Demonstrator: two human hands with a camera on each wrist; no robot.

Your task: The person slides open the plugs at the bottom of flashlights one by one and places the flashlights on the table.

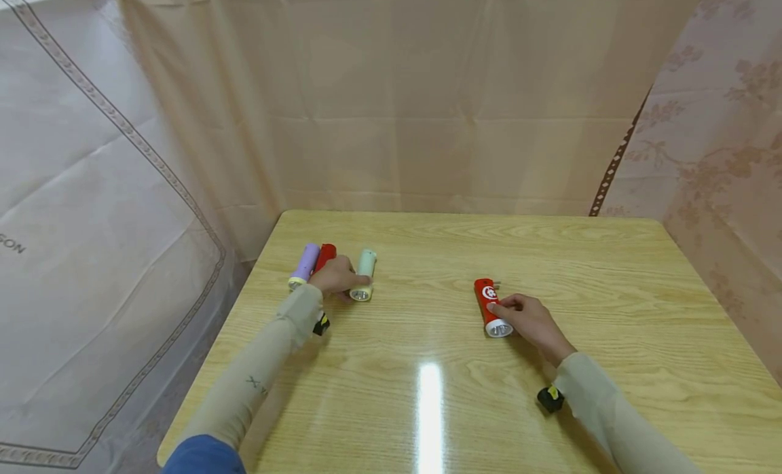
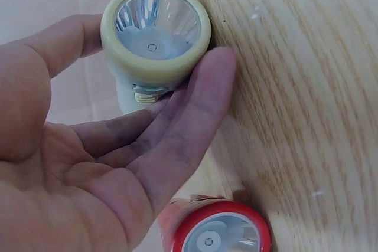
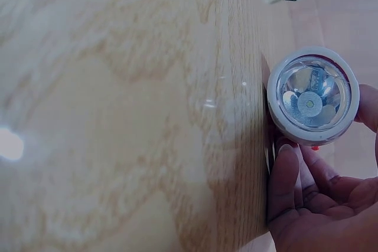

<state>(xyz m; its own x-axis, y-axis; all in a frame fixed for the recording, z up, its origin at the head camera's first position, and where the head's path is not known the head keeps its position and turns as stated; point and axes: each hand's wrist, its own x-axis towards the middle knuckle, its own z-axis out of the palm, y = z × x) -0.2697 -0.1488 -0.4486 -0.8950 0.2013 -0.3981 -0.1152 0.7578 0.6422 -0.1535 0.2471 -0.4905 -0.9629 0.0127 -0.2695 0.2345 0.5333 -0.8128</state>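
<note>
In the head view my left hand (image 1: 337, 276) holds a mint-green flashlight (image 1: 368, 262) at the left of the table, its thumb across the body. The left wrist view shows the cream-rimmed lens end of this flashlight (image 2: 112, 57) between thumb and curled fingers (image 2: 195, 98). Beside that hand lie a red flashlight (image 1: 326, 254), partly hidden by it, and a purple flashlight (image 1: 307, 260). Farther right, my right hand (image 1: 537, 324) pinches another red flashlight (image 1: 484, 292), which has a white rim and a white emblem. Its lens (image 3: 310, 101) faces the right wrist camera.
The wooden table (image 1: 403, 324) has rounded corners and a bright light reflection near its front. A beige cloth (image 1: 391, 107) hangs behind it, with patterned cloths at both sides. Black wrist cameras (image 1: 551, 398) hang below both wrists.
</note>
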